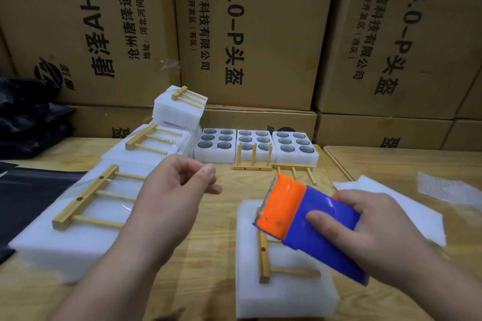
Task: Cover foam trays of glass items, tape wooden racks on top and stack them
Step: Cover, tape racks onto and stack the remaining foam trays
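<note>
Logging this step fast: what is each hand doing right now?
Left hand: fingers curled, thumb and forefinger pinched; whether it holds tape cannot be told.
Right hand: grips the tape dispenser.

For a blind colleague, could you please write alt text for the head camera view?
A right hand holds an orange-and-blue tape dispenser over a covered foam tray bearing a wooden rack; the left hand hovers, fingertips pinched. Behind lie three uncovered trays of glasses.
</note>
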`<state>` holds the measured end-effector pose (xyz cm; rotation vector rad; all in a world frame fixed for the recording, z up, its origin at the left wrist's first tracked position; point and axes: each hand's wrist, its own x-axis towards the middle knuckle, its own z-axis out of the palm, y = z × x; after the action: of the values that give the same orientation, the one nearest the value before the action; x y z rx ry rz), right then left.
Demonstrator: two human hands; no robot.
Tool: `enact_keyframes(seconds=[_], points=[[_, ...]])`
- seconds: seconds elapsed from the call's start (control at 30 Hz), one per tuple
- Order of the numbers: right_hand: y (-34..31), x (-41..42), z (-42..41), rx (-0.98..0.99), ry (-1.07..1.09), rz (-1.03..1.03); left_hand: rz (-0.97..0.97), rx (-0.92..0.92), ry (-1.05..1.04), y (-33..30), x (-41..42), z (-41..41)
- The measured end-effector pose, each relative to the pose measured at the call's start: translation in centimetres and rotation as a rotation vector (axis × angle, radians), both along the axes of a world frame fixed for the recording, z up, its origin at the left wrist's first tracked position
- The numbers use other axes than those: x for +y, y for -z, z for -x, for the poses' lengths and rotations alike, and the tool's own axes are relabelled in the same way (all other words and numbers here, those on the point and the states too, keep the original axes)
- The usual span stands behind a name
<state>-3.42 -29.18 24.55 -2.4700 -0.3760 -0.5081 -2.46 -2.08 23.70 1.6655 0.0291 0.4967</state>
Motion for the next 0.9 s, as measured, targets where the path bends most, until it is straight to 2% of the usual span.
enact_keyframes(seconds=[0.23, 0.67, 0.9], points=[[-1.2, -1.0, -1.6, 0.126, -0.024, 0.019, -0.062, 0.016, -0.050, -0.1, -0.7, -2.1], [-3.8, -3.6, -5.6, 0.283, -0.133, -0.059, 0.214, 0.085, 0.095, -0.5, -2.4, -3.7], [-2.2, -6.5, -5.6, 0.353, -0.166, -0.032, 0.348, 0.172, 0.014, 1.7, -0.7, -4.8]])
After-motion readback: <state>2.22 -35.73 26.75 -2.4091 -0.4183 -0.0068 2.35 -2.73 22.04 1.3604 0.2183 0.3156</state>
